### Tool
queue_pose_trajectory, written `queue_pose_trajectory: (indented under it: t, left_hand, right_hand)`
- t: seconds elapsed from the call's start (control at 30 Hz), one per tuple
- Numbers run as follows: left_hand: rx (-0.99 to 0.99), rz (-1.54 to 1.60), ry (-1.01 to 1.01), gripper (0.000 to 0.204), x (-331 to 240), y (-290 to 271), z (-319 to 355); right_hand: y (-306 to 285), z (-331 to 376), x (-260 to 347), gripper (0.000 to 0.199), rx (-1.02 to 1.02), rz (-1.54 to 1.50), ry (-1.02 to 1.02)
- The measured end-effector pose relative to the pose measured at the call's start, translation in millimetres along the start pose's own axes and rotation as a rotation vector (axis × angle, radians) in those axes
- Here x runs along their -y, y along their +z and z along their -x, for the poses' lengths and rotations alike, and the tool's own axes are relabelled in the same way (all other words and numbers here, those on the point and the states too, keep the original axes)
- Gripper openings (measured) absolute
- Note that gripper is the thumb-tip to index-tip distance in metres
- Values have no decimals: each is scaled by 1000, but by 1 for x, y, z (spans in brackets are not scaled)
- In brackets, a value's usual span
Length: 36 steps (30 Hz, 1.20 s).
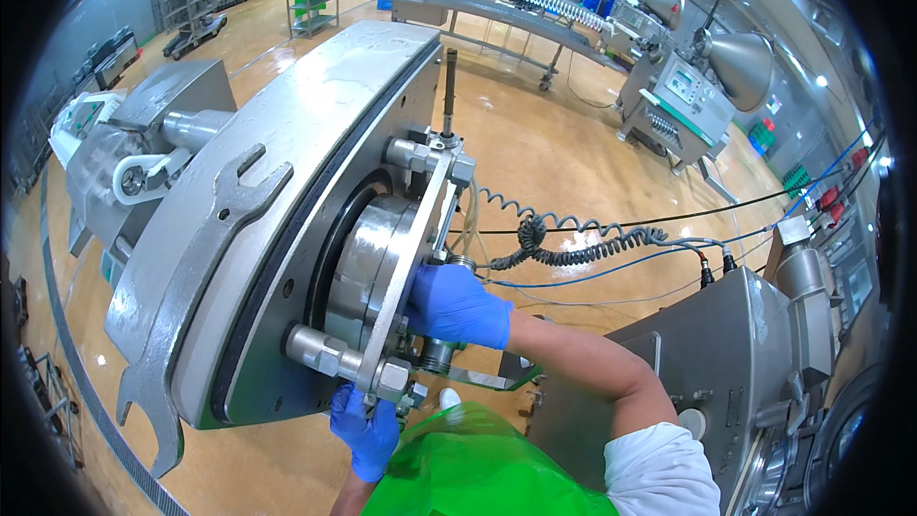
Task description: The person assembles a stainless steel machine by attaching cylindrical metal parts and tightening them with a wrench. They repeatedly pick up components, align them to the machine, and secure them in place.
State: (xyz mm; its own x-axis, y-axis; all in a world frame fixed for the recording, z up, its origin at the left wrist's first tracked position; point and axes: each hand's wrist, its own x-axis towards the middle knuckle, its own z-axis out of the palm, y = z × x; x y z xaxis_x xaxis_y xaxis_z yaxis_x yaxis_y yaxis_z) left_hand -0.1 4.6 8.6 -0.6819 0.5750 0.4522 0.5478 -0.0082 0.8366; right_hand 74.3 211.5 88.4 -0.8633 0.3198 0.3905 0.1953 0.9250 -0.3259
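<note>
1. Looking from my distant seat, I am seeing the flat metal bar (403, 268) standing before a round steel cylinder (368, 258), on the near face of the big machine housing (334, 67).
2. Its long axis is running slantwise, from the upper nut (462, 169) at the far end to the lower nut (393, 377) at the near end.
3. The right hand (458, 306) is reaching in from the right, behind the middle of the bar; its fingers are hiding there, so I am not able to tell whether they are grasping.
4. The left hand (366, 430) is lying nearer to the lower nut, just below it, with fingers partly bent; what they are gripping, if anything, I am not managing to see.
5. On the left side, the housing is blocking the way; a large wrench (194, 296) is resting on it, well apart from both hands.
6. To the right, more room is opening above the floor (564, 162), but a coiled cable (592, 253) is crossing it, and a steel cabinet (707, 354) is standing beside the right forearm.
</note>
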Motion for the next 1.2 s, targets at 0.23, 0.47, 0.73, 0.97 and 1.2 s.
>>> queue_pose_trajectory:
  t: [0.23,0.47,0.73,0.97,1.2]
  left_hand:
    - [54,-26,-9,33,4,-2,2]
    - [22,-68,135,46,25,2,13]
    - [50,-75,-15,47,8,-6,9]
    - [307,108,-18,49,12,-42,2]
    - [721,250,-12,29,65,-117,-12]
  right_hand:
    - [4,4,-4,26,-16,-13,-24]
    - [6,1,-1,19,-22,189,-52]
    - [-2,4,1,17,41,76,-95]
    - [-64,17,47,33,99,-30,396]
    - [-84,17,164,51,-833,-15,303]
